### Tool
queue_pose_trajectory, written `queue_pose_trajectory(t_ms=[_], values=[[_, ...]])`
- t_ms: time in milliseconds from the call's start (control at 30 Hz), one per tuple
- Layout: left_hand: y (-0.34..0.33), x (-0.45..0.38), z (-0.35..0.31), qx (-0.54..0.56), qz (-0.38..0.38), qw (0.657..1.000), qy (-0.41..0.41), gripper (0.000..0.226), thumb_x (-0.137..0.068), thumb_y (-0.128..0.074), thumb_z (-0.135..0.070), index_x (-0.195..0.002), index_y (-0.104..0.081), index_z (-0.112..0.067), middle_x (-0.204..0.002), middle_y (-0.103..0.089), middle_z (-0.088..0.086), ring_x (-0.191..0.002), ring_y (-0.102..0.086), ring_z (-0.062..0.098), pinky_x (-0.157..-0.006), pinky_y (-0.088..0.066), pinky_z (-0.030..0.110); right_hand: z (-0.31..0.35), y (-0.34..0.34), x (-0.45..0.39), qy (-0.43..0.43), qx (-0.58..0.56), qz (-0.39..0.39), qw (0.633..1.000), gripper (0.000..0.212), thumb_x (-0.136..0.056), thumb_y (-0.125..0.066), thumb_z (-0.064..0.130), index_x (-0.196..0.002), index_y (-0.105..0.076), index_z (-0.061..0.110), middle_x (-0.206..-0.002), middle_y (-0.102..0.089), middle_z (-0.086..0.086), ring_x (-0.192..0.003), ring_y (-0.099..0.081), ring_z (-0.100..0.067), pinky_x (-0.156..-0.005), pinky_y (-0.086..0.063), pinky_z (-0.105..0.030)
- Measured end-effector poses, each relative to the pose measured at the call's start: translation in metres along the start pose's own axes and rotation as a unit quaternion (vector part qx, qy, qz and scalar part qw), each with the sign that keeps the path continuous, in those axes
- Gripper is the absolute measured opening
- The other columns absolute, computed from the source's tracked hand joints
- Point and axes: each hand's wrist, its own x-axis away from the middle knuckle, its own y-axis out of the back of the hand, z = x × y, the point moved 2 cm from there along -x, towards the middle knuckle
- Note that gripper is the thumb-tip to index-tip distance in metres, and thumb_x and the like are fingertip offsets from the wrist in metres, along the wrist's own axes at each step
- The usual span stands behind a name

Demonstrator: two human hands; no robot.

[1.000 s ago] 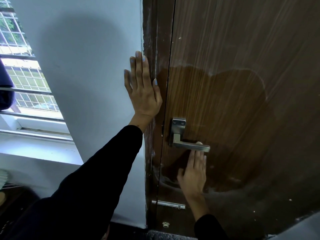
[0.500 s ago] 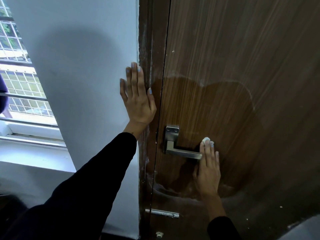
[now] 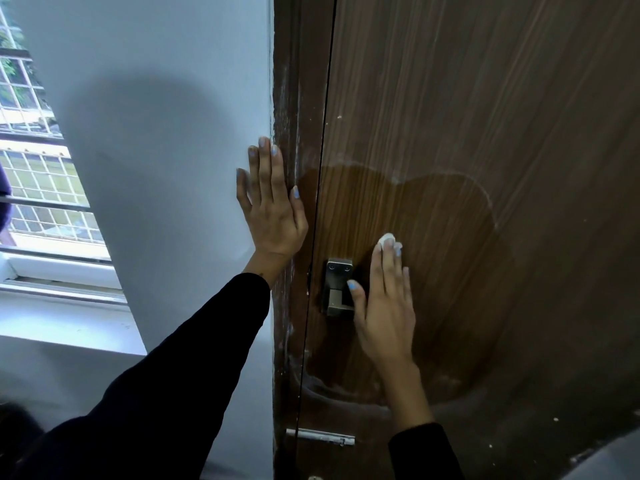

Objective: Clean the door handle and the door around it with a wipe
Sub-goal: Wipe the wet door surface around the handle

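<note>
Right hand: my right hand [image 3: 384, 306] lies flat on the door [image 3: 485, 133], fingers straight, pressing the wipe [image 3: 385, 238] against the wood. Only a white wad of it shows, just past my fingertips [image 3: 389, 251].

Left hand: my left hand [image 3: 273, 206] is spread flat, fingers straight and holding nothing, with the palm across the corner where the wall [image 3: 156, 133] meets the door frame [image 3: 298, 98].

Handle: the door handle [image 3: 337, 289] sits right beside my right thumb. Its square plate shows, but my palm covers the lever, so I cannot tell whether the wipe touches metal.

Step in hand: I judge I am wiping the panel just above and beside the handle.

Doing it well: I would keep the fingers flat so the pressure spreads evenly, overlap each pass, and stop the wad from creeping out beyond the fingertips. The lever probably wants the wipe wrapped round it.

Surface: a darker, damp-looking patch surrounds my right hand, with a pale rim well above and below it. Beyond that rim the wood looks dusty and streaked.

Frame: pale smears run down the frame beside my left hand, and I judge that strip not yet done.

Room: a barred window [image 3: 34, 168] lies well to the left of my left hand, and a small metal latch [image 3: 322, 437] sits below my right wrist.
</note>
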Motion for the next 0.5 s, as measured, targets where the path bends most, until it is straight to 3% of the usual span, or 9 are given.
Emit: queue_pose_trajectory(t_ms=[200, 367, 500], values=[[0.002, 0.0, -0.002, 0.006, 0.006, 1.0, 0.004, 0.055, -0.092, -0.044, -0.016, -0.143, -0.033, 0.001, -0.152, -0.032, 0.021, -0.144, -0.021, 0.031, -0.119, -0.01, 0.044, 0.003, 0.008, -0.022, -0.131, -0.03, -0.089, 0.987, 0.062, -0.099, -0.028, 0.035, -0.148, -0.001, 0.007, -0.157, 0.004, -0.009, -0.144, 0.006, -0.02, -0.117, -0.011, -0.046], [0.003, 0.0, -0.001, 0.004, 0.005, 1.0, 0.0, 0.056, -0.092, -0.044, -0.015, -0.144, -0.031, -0.001, -0.152, -0.032, 0.02, -0.144, -0.022, 0.031, -0.119, -0.011, 0.044, 0.049, 0.001, -0.037, -0.028, -0.029, -0.075, 0.996, 0.062, -0.098, -0.029, 0.036, -0.148, -0.006, 0.008, -0.157, 0.0, -0.007, -0.144, 0.005, -0.018, -0.117, -0.006, -0.039], [0.002, 0.0, 0.0, 0.009, 0.006, 1.0, 0.0, 0.056, -0.093, -0.042, -0.016, -0.145, -0.027, -0.003, -0.153, -0.03, 0.019, -0.145, -0.02, 0.029, -0.12, -0.009, 0.043, 0.034, 0.004, -0.036, -0.091, -0.017, -0.108, 0.99, 0.064, -0.098, -0.031, 0.039, -0.148, -0.009, 0.007, -0.157, -0.004, -0.009, -0.144, 0.001, -0.02, -0.117, -0.012, -0.044]])
